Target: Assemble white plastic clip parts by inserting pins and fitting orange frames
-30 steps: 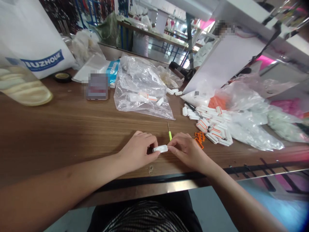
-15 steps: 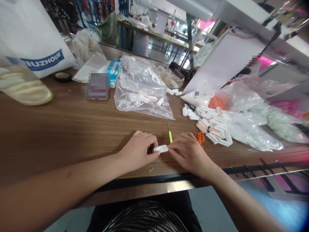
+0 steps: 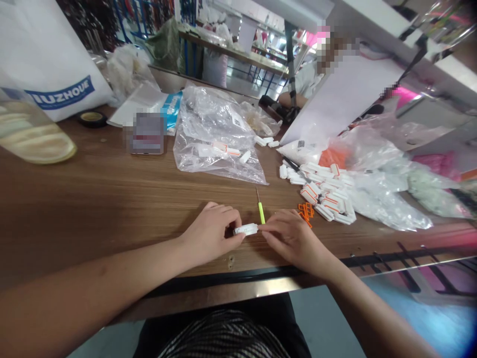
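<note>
**Two hands pinch one small white piece at the worktop's near edge**

Far to the left of the grip, a clear container (image 3: pixel 33 136) with pale rings inside stands on the wooden worktop (image 3: pixel 93 204). Behind it is a white bag (image 3: pixel 48 59) with blue lettering. A dark tape roll (image 3: pixel 91 118) lies flat just right of that bag. A blurred flat device (image 3: pixel 145 136) lies further right, still left of the grip and well beyond it. Straight beyond the grip lies a clear plastic bag (image 3: pixel 218 144), which holds a few white pieces, some with orange marks.

The left hand (image 3: pixel 212 233) rests on the worktop. Its thumb and fingers are clenched on the left end of the small white piece (image 3: pixel 246 229). The piece lies level between the two hands, just above the wood and close to the near edge. The right hand (image 3: pixel 290 238) meets it from the other side, fingertips pinched on its right end.

A thin green-handled tool (image 3: pixel 261 211) points away from the grip. Its near end lies at the right hand's fingertips, and I cannot tell whether those fingers hold it.

Just right of the grip and a little beyond it, orange clips (image 3: pixel 305 211) lie beside the right hand's knuckles. Beyond them is a heap of white pieces (image 3: pixel 324 191), several with orange frames. Crumpled clear bags (image 3: pixel 383 199) spread over the worktop well to the right.
</note>
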